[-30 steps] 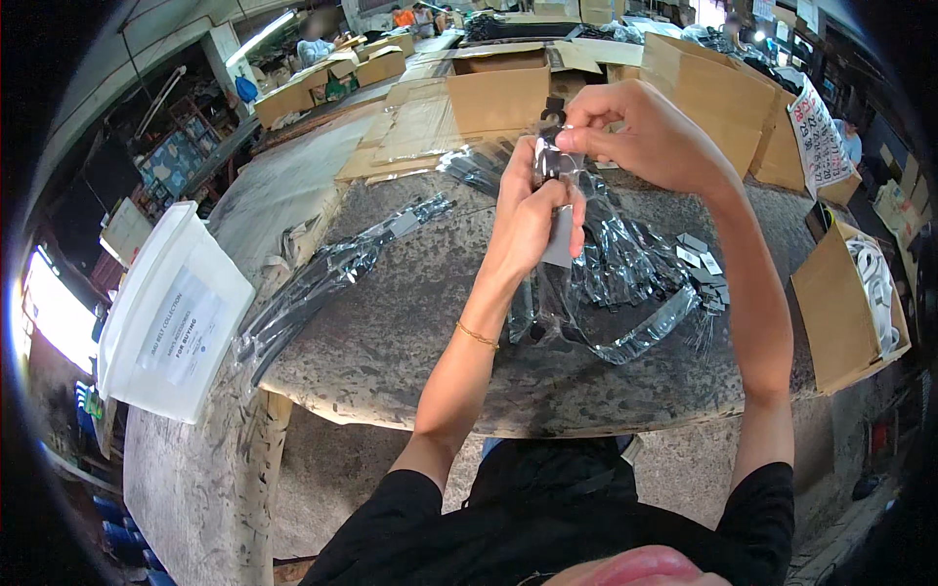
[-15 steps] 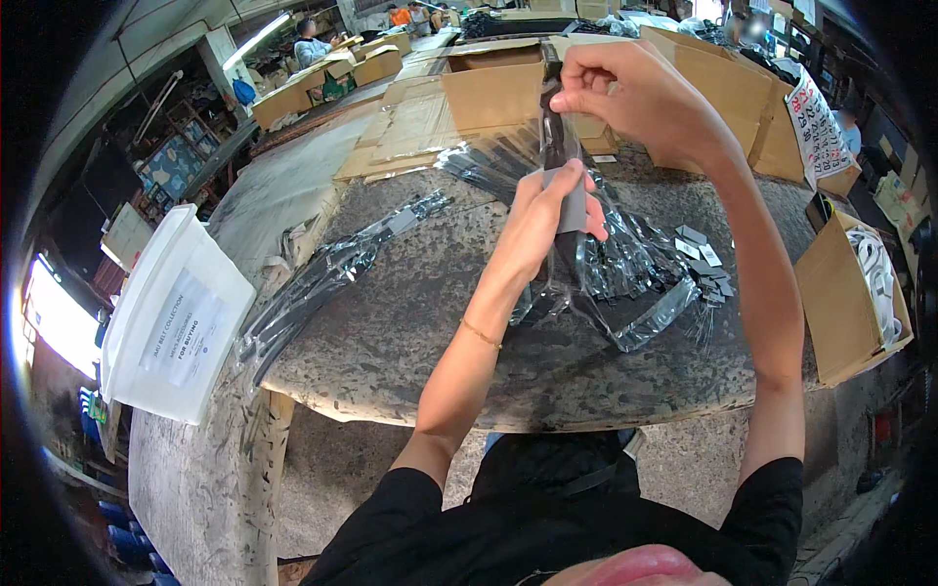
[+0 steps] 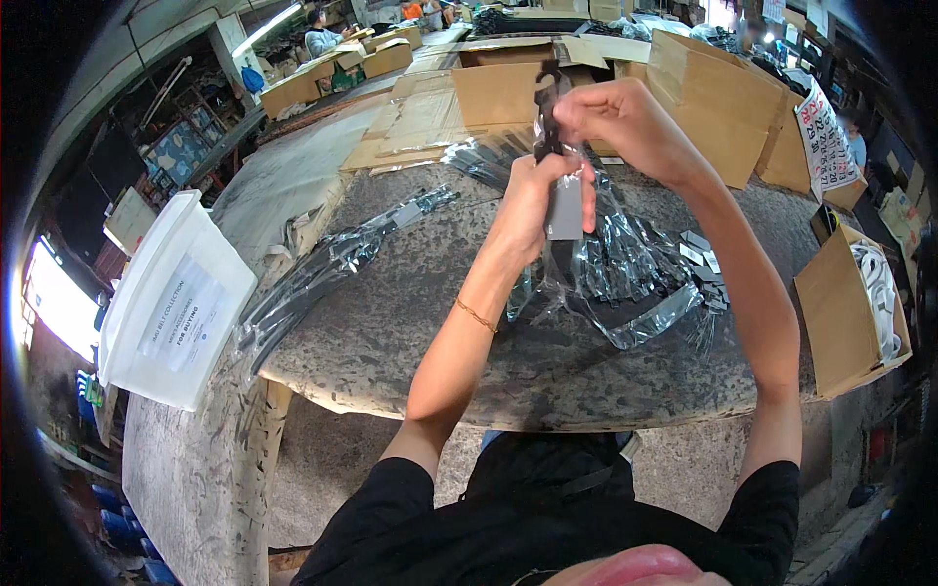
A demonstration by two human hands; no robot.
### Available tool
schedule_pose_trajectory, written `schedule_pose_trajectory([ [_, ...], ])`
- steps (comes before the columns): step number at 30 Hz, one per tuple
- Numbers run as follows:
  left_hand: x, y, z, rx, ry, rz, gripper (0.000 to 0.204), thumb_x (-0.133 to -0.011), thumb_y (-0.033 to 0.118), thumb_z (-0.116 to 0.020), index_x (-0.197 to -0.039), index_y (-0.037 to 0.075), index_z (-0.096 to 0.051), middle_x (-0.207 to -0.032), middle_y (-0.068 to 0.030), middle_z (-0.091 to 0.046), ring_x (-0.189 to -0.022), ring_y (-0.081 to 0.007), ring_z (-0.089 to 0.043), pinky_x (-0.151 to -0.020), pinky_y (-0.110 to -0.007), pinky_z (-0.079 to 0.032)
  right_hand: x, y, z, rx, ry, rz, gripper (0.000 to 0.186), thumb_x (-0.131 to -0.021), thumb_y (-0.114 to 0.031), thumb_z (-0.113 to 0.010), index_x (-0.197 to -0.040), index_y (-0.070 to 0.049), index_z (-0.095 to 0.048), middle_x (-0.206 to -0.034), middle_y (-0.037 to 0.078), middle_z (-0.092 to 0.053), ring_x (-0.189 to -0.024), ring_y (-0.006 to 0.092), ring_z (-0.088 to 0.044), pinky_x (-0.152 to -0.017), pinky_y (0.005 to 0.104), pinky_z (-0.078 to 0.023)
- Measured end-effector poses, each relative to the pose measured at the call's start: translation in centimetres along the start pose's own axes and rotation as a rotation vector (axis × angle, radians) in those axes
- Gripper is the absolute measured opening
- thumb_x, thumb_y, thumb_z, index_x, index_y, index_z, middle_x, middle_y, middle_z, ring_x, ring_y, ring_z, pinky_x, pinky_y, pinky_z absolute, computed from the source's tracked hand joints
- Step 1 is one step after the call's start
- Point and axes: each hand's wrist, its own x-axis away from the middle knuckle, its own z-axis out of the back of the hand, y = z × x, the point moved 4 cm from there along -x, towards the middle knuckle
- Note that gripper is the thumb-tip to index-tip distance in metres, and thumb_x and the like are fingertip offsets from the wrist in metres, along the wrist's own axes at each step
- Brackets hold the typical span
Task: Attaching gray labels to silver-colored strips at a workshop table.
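Upright over the table, a black belt with a black plastic hook [image 3: 548,105] at its top is gripped in my left hand [image 3: 535,200]. A grey card tag [image 3: 564,211] hangs from it beside my left thumb and fingers. Clear plastic film shows around the belt's lower part. My right hand [image 3: 611,122] is closed beside the hook, thumb and fingers pinched together; slight blur hides what lies between them. Below, several black belts in clear sleeves [image 3: 625,259] lie in a heap, with small grey and white tags [image 3: 699,256] to their right.
More sleeved belts [image 3: 342,249] lie to the left, near a white plastic bin [image 3: 181,303]. Open cardboard boxes [image 3: 498,95] stand at the far side and right. A smaller carton [image 3: 845,308] with white coiled strips sits at the right edge. People work far back.
The black hook now stands out at the belt's top, and the grey tag hangs lower below my left hand. My right hand has shifted slightly down beside the hook.
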Motion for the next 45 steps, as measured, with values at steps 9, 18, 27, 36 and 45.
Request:
schedule_pose_trajectory([
  [9,0.6,-2.8,1.7,-0.224,-0.196,-0.128,0.020,-0.092,0.012,-0.059,-0.099,-0.006,-0.063,-0.083,-0.0105,-0.069,-0.079,-0.0176,-0.066,-0.073,-0.027,-0.050,-3.3,-5.0,7.6,-0.046,0.710,0.076,0.026,-0.095,-0.024,-0.051,-0.098,-0.003,-0.065,-0.081,0.005,-0.062,-0.072,0.0126,-0.059,-0.066,0.0296,-0.048],
  [18,-0.1,1.8,2.0,-0.676,0.200,-0.298,0.030,-0.085,0.018,-0.069,-0.103,-0.006,-0.062,-0.085,-0.0092,-0.070,-0.076,-0.0096,-0.064,-0.067,-0.022,-0.048,-9.1,-10.7,12.0,0.108,0.576,0.432,0.028,-0.097,-0.017,-0.047,-0.078,0.001,-0.058,-0.058,0.002,-0.053,-0.052,0.0107,-0.051,-0.048,0.0290,-0.042],
  [27,-4.5,8.9,-1.3,-0.153,-0.031,-0.262,0.040,-0.098,0.037,-0.038,-0.108,0.001,-0.052,-0.095,-0.0181,-0.066,-0.088,-0.0291,-0.067,-0.081,-0.041,-0.049,-6.5,-11.9,4.6,0.330,0.438,0.384,0.024,-0.095,-0.014,-0.045,-0.078,0.002,-0.052,-0.060,0.006,-0.051,-0.055,0.0148,-0.050,-0.052,0.0319,-0.040],
  [36,-3.7,8.3,-0.1,0.039,0.080,-0.138,0.020,-0.080,0.016,-0.042,-0.088,0.001,-0.053,-0.069,-0.0096,-0.057,-0.058,-0.0204,-0.055,-0.057,-0.032,-0.046,-5.0,-9.2,2.3,0.177,0.069,0.278,0.038,-0.097,-0.035,-0.050,-0.112,-0.003,-0.063,-0.092,0.003,-0.068,-0.087,0.0089,-0.061,-0.082,0.0279,-0.047],
  [45,-1.8,8.5,0.0,-0.020,0.156,-0.254,0.025,-0.085,0.022,-0.041,-0.086,0.001,-0.052,-0.069,-0.0092,-0.057,-0.058,-0.0182,-0.055,-0.057,-0.030,-0.046,-5.8,-8.6,0.8,-0.098,0.045,0.228,0.045,-0.098,-0.041,-0.046,-0.116,-0.003,-0.061,-0.099,0.006,-0.069,-0.090,0.0111,-0.063,-0.085,0.0273,-0.047],
])
